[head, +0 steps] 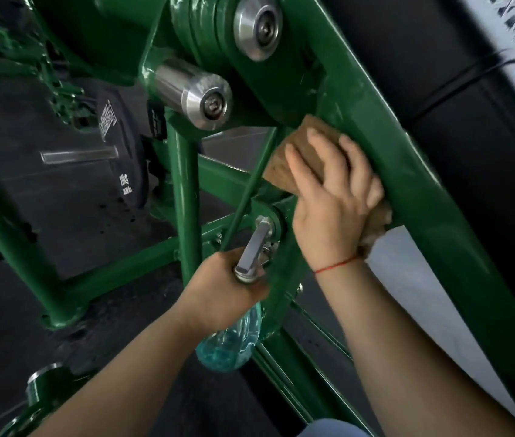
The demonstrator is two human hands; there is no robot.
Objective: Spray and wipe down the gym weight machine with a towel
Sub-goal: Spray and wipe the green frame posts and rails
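The green weight machine point(407, 159) fills the view, with a thick diagonal arm running from the top middle to the lower right. My right hand point(335, 190) presses a folded brown towel point(284, 162) flat against the inner side of that arm, just below the pivot; a red string circles the wrist. Lower down, my left hand point(227, 288) is wrapped around the neck of a clear spray bottle point(234, 342) with bluish liquid. Its silver spray head point(254, 247) points up toward the frame.
Two steel pivot caps point(208, 104) stick out of the frame above the towel. A black weight plate point(117, 152) hangs on the left side. Thin green struts and a vertical post point(186, 197) cross between my hands. Dark rubber floor lies below.
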